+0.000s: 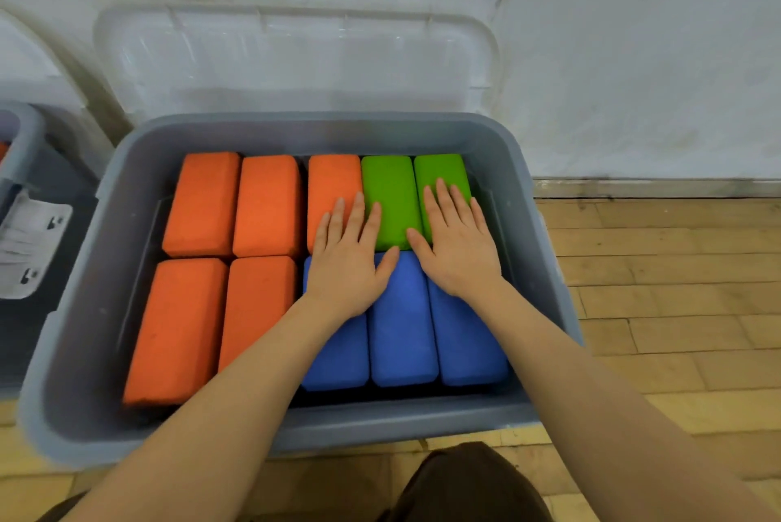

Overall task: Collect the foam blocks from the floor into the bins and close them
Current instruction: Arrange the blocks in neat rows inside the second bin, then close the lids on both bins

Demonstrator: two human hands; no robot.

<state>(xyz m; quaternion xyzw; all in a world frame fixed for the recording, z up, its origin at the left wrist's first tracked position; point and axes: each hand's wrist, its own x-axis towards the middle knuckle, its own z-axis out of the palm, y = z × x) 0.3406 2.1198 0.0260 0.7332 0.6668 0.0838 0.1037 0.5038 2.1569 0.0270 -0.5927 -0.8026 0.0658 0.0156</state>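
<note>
Head view, looking down: a grey plastic bin (105, 268) sits on a wooden floor (659, 310) against a white wall (634, 57). Its clear lid (296, 57) stands open, leaning back on the wall behind the bin's far edge. Foam blocks fill the bin in two rows. Five orange blocks (203, 204) take up the left side and far middle. Two green blocks (391, 192) lie side by side at the far right corner. Three blue blocks (401, 331) lie along the near right edge. The left hand (348, 259) rests flat, fingers straight and spread, over an orange, a green and a blue block. The right hand (458, 242) rests flat too, fingers straight, on the rightmost green block and the blue ones. Another grey bin (21, 141) shows partly at the left edge.
</note>
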